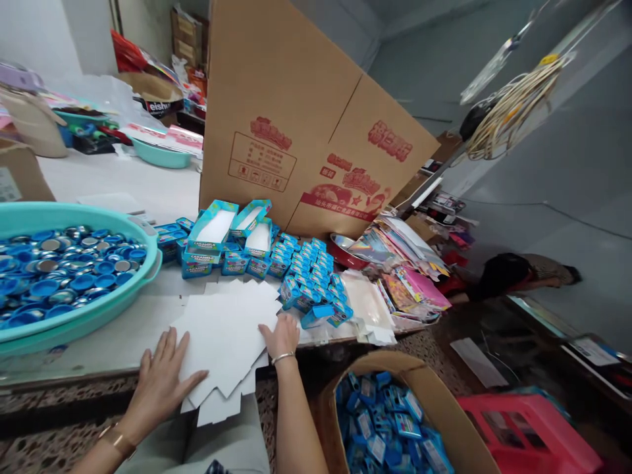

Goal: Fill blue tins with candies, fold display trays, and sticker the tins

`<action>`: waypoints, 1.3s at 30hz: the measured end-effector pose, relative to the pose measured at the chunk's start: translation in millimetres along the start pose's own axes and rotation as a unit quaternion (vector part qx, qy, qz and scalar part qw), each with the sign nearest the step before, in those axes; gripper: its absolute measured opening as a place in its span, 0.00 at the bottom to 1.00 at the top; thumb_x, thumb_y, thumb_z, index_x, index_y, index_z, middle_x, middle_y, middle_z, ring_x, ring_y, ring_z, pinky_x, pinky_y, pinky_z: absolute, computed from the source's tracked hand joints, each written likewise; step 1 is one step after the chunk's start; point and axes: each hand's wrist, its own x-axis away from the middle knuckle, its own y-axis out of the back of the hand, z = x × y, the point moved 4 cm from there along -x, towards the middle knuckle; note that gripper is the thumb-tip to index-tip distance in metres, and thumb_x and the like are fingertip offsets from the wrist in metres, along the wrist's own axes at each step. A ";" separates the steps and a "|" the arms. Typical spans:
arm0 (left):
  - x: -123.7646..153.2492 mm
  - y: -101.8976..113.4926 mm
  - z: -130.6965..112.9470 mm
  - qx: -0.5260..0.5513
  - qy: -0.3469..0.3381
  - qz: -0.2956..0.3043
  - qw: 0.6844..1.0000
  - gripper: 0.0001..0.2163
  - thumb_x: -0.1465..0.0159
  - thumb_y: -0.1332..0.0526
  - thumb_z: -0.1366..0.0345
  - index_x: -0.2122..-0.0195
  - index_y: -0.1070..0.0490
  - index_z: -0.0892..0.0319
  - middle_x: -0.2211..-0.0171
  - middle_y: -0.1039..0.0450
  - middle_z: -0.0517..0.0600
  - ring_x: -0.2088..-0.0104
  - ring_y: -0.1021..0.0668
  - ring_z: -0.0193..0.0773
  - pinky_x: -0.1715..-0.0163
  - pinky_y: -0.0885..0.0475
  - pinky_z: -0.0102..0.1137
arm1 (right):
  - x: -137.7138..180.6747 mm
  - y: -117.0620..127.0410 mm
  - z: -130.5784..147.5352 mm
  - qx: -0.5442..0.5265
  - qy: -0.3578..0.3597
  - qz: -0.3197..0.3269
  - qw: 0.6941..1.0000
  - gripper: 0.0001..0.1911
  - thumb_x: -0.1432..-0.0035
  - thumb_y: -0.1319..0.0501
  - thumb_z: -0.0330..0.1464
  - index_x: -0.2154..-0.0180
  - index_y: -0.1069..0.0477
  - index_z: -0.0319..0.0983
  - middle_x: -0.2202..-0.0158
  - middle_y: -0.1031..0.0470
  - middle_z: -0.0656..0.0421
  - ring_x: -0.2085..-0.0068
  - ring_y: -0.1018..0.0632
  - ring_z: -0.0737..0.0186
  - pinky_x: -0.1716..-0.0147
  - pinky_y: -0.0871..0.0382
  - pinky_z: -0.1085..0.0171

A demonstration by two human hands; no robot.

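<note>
Fingers [170, 343] splay wide on the left hand [160, 378], thumb [265, 334] well apart on the right hand [283, 337], both touching the white cards [227, 332], stacked between tub [151, 266] and blue boxes [307, 263], overhanging the table [155, 316]!

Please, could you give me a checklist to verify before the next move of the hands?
1. Left hand at the white sheets: ok, at their left edge, fingers spread.
2. Right hand at the sheets: ok, at their right edge.
3. Sheet edges lined up: not ok, they stick out unevenly.
4. Sheets fully on the table: not ok, the near part overhangs.
5. Blue boxes not touching the sheets: cannot tell, they are very close behind.
</note>
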 end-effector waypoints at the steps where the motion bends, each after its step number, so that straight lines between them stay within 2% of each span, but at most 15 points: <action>1: 1.6 -0.9 -1.0 0.005 0.004 0.000 1.000 0.41 0.40 0.49 0.43 0.34 0.46 0.70 0.31 0.58 0.70 0.31 0.55 0.61 0.37 0.55 0.58 | -0.3 3.4 -0.4 -0.037 0.003 -0.016 0.999 0.20 0.50 0.34 0.42 0.59 0.29 0.37 0.54 0.27 0.44 0.49 0.29 0.40 0.51 0.35 0.48; 4: -0.2 9.2 -4.4 0.038 0.018 -0.002 0.999 0.44 0.41 0.48 0.43 0.33 0.52 0.73 0.31 0.56 0.72 0.31 0.54 0.64 0.39 0.55 0.63 | -2.9 15.1 -2.0 -0.255 0.017 -0.049 0.966 0.14 0.50 0.36 0.38 0.62 0.33 0.39 0.61 0.25 0.52 0.58 0.24 0.50 0.56 0.31 0.55; 7: -25.5 53.0 -8.8 0.092 0.027 -0.049 0.994 0.46 0.41 0.46 0.42 0.31 0.57 0.69 0.32 0.52 0.69 0.32 0.51 0.64 0.39 0.55 0.64 | -5.5 24.5 -4.3 -0.526 0.005 -0.003 0.850 0.17 0.53 0.34 0.39 0.63 0.36 0.40 0.67 0.24 0.59 0.69 0.24 0.59 0.67 0.28 0.62; 9: -54.5 95.1 -12.8 0.166 0.028 -0.085 0.982 0.45 0.43 0.43 0.41 0.32 0.54 0.65 0.33 0.48 0.66 0.33 0.45 0.59 0.36 0.49 0.56 | -5.1 29.8 -3.6 -0.638 -0.008 0.046 0.769 0.22 0.56 0.31 0.38 0.60 0.36 0.40 0.66 0.22 0.59 0.70 0.23 0.61 0.69 0.28 0.63; 11: -84.4 128.0 -17.5 0.283 0.051 -0.042 0.957 0.44 0.47 0.37 0.41 0.35 0.45 0.60 0.38 0.37 0.63 0.38 0.34 0.59 0.38 0.40 0.51 | -4.1 33.1 0.4 -0.685 0.001 0.096 0.722 0.27 0.58 0.28 0.36 0.56 0.33 0.39 0.62 0.21 0.57 0.67 0.21 0.59 0.66 0.26 0.61; 13: -105.3 139.4 -29.3 0.445 0.061 0.095 0.889 0.41 0.49 0.34 0.44 0.37 0.40 0.57 0.44 0.28 0.60 0.48 0.24 0.58 0.48 0.28 0.49 | -4.9 32.3 6.8 -0.694 0.032 0.140 0.706 0.31 0.58 0.28 0.36 0.51 0.32 0.39 0.57 0.21 0.55 0.62 0.20 0.56 0.60 0.25 0.58; 15: -114.7 134.0 -41.7 0.565 0.073 0.186 0.801 0.37 0.48 0.32 0.47 0.39 0.38 0.56 0.50 0.23 0.58 0.58 0.18 0.55 0.60 0.21 0.45 | -9.5 27.4 12.6 -0.668 0.065 0.152 0.726 0.33 0.56 0.29 0.37 0.47 0.33 0.39 0.54 0.22 0.54 0.58 0.20 0.55 0.57 0.26 0.56; 16: -117.4 126.1 -44.4 0.596 0.084 0.191 0.776 0.35 0.48 0.32 0.49 0.41 0.36 0.57 0.53 0.21 0.57 0.62 0.17 0.53 0.64 0.20 0.43 | -13.3 24.3 14.4 -0.635 0.079 0.135 0.757 0.32 0.54 0.30 0.37 0.47 0.33 0.39 0.53 0.22 0.54 0.57 0.21 0.55 0.55 0.26 0.56; 17: -119.9 115.6 -43.5 0.600 0.102 0.168 0.775 0.33 0.49 0.32 0.50 0.44 0.33 0.58 0.56 0.20 0.56 0.65 0.17 0.51 0.67 0.20 0.41 | -17.7 21.2 15.7 -0.585 0.089 0.105 0.799 0.28 0.52 0.32 0.36 0.48 0.32 0.39 0.54 0.22 0.54 0.56 0.21 0.55 0.54 0.27 0.56; 19: -123.7 90.2 -34.0 0.550 0.147 0.092 0.817 0.28 0.51 0.31 0.51 0.51 0.28 0.61 0.60 0.19 0.55 0.68 0.17 0.49 0.70 0.21 0.37 | -25.5 15.4 19.1 -0.448 0.108 0.028 0.887 0.20 0.48 0.36 0.33 0.52 0.30 0.39 0.56 0.23 0.55 0.55 0.23 0.55 0.51 0.30 0.55; 22: -128.6 55.2 -14.9 0.440 0.200 0.024 0.875 0.23 0.51 0.34 0.51 0.59 0.25 0.61 0.63 0.18 0.55 0.66 0.18 0.50 0.71 0.23 0.35 | -30.5 4.0 28.7 -0.248 0.131 -0.037 0.959 0.14 0.45 0.40 0.29 0.55 0.27 0.39 0.56 0.26 0.52 0.53 0.25 0.53 0.49 0.33 0.55; 26: -132.9 33.4 4.3 0.332 0.249 -0.010 0.910 0.17 0.52 0.35 0.52 0.67 0.24 0.60 0.67 0.19 0.56 0.63 0.19 0.54 0.69 0.27 0.35 | -28.4 -7.5 42.4 -0.087 0.161 -0.067 0.981 0.12 0.44 0.38 0.29 0.57 0.27 0.39 0.54 0.31 0.50 0.51 0.30 0.50 0.50 0.35 0.55; 33: -133.1 27.3 6.4 0.220 0.262 -0.026 0.939 0.17 0.47 0.39 0.50 0.68 0.25 0.60 0.64 0.21 0.60 0.61 0.22 0.58 0.67 0.32 0.37 | -26.4 -8.8 62.1 0.072 0.204 -0.053 0.975 0.11 0.42 0.37 0.33 0.57 0.29 0.38 0.52 0.32 0.46 0.51 0.33 0.46 0.55 0.36 0.52; 36: -133.5 23.8 6.1 0.215 0.267 -0.023 0.939 0.17 0.47 0.40 0.51 0.66 0.24 0.60 0.64 0.21 0.60 0.60 0.22 0.58 0.66 0.32 0.38 | -27.9 -8.7 66.8 0.052 0.213 -0.027 0.975 0.14 0.47 0.34 0.30 0.57 0.30 0.37 0.51 0.31 0.45 0.49 0.33 0.44 0.53 0.37 0.50; 39: -133.5 19.9 8.9 0.230 0.268 -0.023 0.935 0.17 0.47 0.39 0.52 0.65 0.23 0.61 0.63 0.21 0.60 0.58 0.22 0.58 0.63 0.31 0.39 | -37.6 -3.9 60.5 -0.157 0.169 0.009 0.973 0.13 0.52 0.35 0.26 0.61 0.31 0.38 0.54 0.29 0.49 0.52 0.30 0.49 0.51 0.37 0.51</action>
